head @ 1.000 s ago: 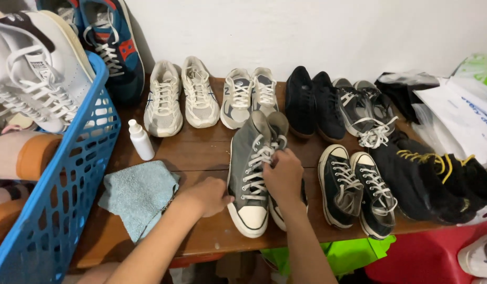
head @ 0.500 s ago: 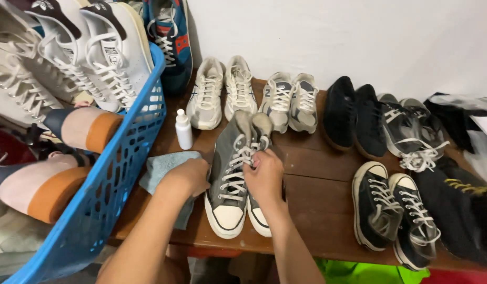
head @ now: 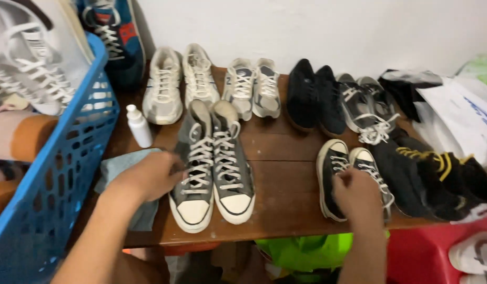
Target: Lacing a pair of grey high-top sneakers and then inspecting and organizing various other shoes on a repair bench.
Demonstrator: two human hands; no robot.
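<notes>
Nearest the viewer, the left hand (head: 149,176) rests against the outer side of the grey high-top pair (head: 212,163), fingers loosely curled and touching the canvas of the left shoe, partly over a blue cloth (head: 120,168) that lies on the wooden table (head: 285,158); it closes on nothing. The right hand (head: 359,197) sits on the black low-top pair (head: 351,179) at the front edge of the table, fingers bent over the laces and tongue; whether it pinches a lace or only presses down cannot be told, as the hand hides the contact. Judged by appearance, both pairs are light canvas shoes: uppers soft and collapsible, rubber toe caps and soles stiff and not slippery, nothing fragile. The soundest hold is at the heel collar or across the sole edge; the laces hang loose and would make a poor grip. Beyond the cloth stands a small white bottle (head: 138,126), upright and easily tipped. At the left, a blue basket (head: 59,173) holds white shoes. Along the wall stand cream trainers (head: 180,84), grey-and-white trainers (head: 253,87), black slip-ons (head: 314,97) and dark grey laced shoes (head: 367,108); black boots with yellow laces (head: 433,173) lie at the right
</notes>
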